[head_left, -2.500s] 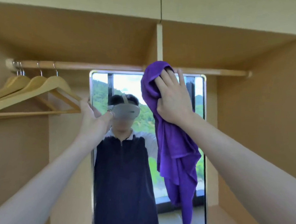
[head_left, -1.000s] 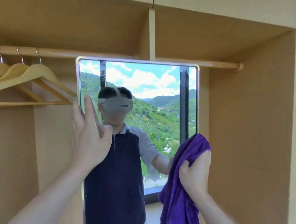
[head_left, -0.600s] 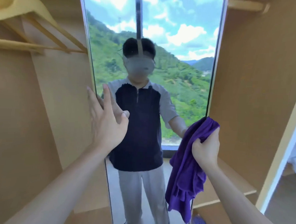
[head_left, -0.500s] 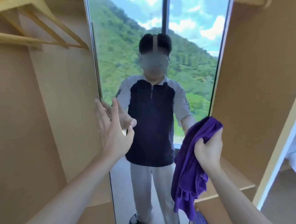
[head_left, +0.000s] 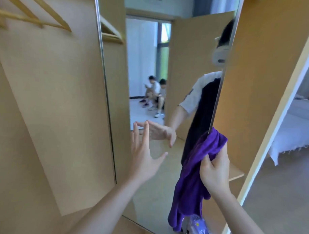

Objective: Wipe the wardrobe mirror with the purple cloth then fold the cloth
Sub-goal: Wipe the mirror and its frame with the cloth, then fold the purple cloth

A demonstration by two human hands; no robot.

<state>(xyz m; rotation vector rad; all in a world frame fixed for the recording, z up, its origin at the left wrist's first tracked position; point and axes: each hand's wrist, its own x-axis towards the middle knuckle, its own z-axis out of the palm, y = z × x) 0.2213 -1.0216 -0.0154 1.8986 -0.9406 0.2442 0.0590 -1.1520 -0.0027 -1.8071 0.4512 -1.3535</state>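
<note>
The right hand (head_left: pixel 214 173) grips a bunch of the cloth (head_left: pixel 193 181) and holds its top fold against the right edge of the mirror (head_left: pixel 148 64), about halfway down the glass. The rest of the cloth hangs loose below that hand, reaching toward the mirror's lower edge. The left hand (head_left: pixel 143 151) is spread with straight fingers, holding nothing, and sits left of the cloth, at or just off the glass; whether the fingertips touch cannot be told. The two hands are apart, with bare mirror between them.

The wiping looks to be in its middle stretch: the cloth is at the side rim rather than the centre, and the lower part of the glass under both hands probably remains to be done. How clean the upper glass is cannot be judged from here. Folding has not begun, since the cloth is still a crumpled bunch in one hand.
</note>
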